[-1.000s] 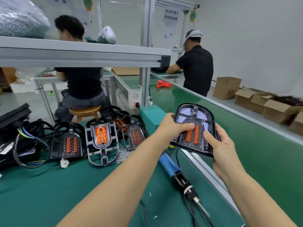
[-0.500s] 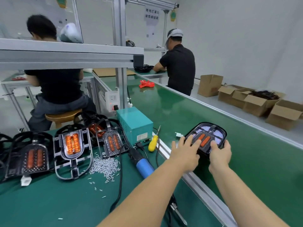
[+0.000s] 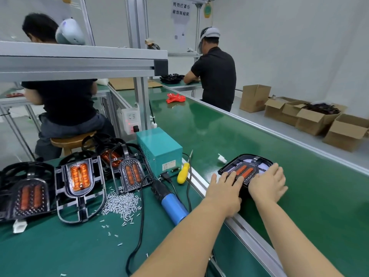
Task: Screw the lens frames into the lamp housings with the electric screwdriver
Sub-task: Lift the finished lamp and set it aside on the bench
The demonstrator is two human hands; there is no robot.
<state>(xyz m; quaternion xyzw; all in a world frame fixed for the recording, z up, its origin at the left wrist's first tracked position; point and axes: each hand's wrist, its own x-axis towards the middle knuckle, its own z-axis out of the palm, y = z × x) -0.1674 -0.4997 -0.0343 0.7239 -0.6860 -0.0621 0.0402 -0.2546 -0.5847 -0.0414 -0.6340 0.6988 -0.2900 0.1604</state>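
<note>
Lowered from mid-air onto the conveyor belt at right, the lamp assembly, seemingly light rigid plastic, lies under flat-fingered left hand and right hand; grip its rim.

Both my hands are flat on a lamp housing sitting on the green conveyor belt: left hand on its near-left edge, right hand on the right side, fingers straight. Left of the belt, on the counter, the blue electric screwdriver lies near a screw pile, a teal power box and three more housings.
</note>
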